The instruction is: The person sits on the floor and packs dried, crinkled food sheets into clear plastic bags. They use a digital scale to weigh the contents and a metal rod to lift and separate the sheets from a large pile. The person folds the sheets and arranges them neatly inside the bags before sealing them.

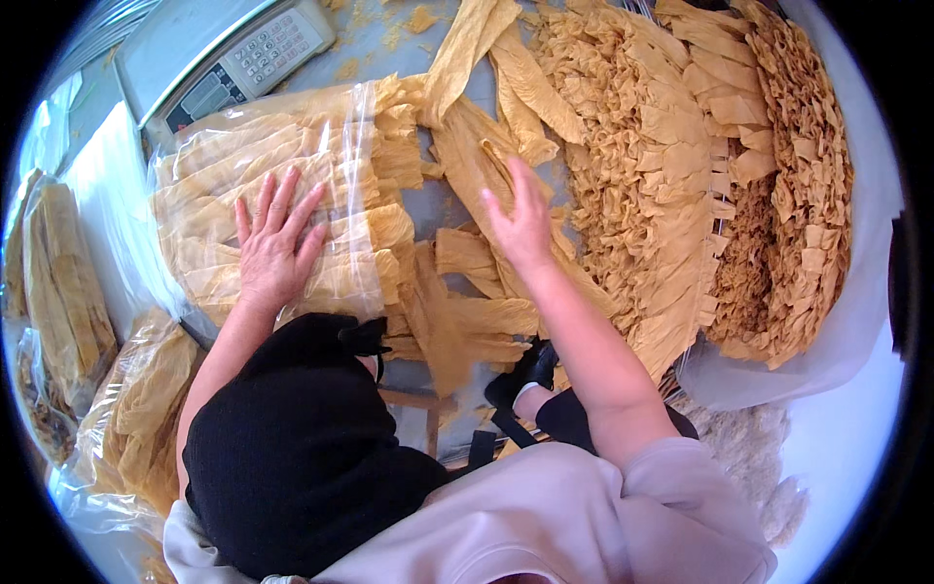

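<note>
My left hand (277,244) lies flat, fingers spread, on a clear plastic bag (252,109) packed with folded yellow sheets that look like dried tofu skin (211,186). The bag's mouth faces right, and ruffled sheet ends (394,226) stick out of it. Over a loose long strip (471,157) to the right, my right hand (522,215) is held with thumb and fingers apart. Its fingertips are close to a fold in that strip; whether they touch it is unclear. More loose strips (485,317) lie between the bag and my legs.
A large stack of ruffled sheets (620,168) stands at the right, with a darker stack (803,197) beyond. A digital scale (255,62) sits at upper left. Filled plastic bags (139,416) and white plastic film (120,212) lie on the left. Crumbs (350,69) dot the grey surface.
</note>
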Tool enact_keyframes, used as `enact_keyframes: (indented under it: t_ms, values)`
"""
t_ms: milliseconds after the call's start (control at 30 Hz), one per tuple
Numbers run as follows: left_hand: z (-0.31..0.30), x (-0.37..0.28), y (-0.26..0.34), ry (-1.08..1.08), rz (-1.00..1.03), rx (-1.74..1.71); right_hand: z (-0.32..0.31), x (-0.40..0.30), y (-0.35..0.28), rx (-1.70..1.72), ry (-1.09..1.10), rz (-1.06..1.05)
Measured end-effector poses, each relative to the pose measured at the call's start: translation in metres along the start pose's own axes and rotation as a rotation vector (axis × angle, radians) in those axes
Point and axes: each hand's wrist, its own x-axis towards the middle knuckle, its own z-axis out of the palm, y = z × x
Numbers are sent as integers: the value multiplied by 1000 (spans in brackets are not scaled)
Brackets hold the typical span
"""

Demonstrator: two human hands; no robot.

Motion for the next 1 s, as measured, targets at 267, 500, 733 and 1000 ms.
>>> enact_keyframes:
  t_ms: [267,500,733,1000]
  values:
    - [5,3,-1,28,4,-49,-43,31,96,156,-248,422]
    - [1,4,1,6,-8,-16,7,87,53,48,-432,244]
    - [4,6,1,7,2,-25,36,112,47,-160,-597,292]
    - [2,4,0,11,2,-34,-48,79,80,607,-553,582]
